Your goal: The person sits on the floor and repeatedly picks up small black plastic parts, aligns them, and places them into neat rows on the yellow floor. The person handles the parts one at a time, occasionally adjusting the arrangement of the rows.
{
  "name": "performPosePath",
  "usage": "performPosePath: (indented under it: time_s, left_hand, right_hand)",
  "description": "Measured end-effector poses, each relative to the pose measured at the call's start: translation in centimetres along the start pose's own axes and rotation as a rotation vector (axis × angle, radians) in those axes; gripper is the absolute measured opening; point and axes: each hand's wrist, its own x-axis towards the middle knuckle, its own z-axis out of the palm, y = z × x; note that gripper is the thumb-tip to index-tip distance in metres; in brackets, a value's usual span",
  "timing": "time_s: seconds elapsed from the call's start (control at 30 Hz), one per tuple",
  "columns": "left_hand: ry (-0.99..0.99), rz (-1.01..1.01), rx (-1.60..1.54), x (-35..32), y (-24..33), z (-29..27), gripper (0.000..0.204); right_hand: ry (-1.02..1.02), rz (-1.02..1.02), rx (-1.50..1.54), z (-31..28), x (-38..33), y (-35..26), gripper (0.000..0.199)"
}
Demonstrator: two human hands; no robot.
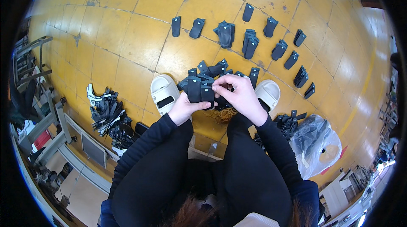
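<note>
My left hand (184,108) is closed round a few flat black fabric pieces (194,90) with small pale labels, its thumb lying across their lower end. Against the right edge of these pieces, my right hand (239,96) is closed in a pinch, its thumb and forefinger on one of them. Beyond both hands, a loose heap of similar black pieces (219,68) lies on the floor between my feet. Partly hidden below my right hand is a bunch of thin orange-yellow bands or strings (224,116).
Small stacks of black labelled pieces (225,34) are spread over the yellow tiled floor (127,36) ahead. Pale sandals (163,91) flank the heap. Left lies a pile of dark strips (107,110) beside a metal frame (61,121); right, a clear plastic bag (316,142) by more black pieces (288,124).
</note>
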Motion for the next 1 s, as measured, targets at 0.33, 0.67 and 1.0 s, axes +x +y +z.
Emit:
performPosePath:
  time_s: [0.33,0.67,1.0]
  left_hand:
    - [0.042,-0.018,0.222,-0.1,-0.7,0.0,0.040]
    - [0.030,-0.030,0.035,-0.1,-0.7,-0.1,0.038]
    - [-0.052,-0.086,0.070,-0.1,-0.3,-0.3,0.035]
  right_hand:
    - [0.067,-0.477,-0.376,1.7,0.9,-0.8,0.031]
    - [0.067,-0.218,0.287,1.1,-0.5,-0.6,0.009]
    - [0.623,-0.023,0.017,-7.7,4.0,8.9,0.024]
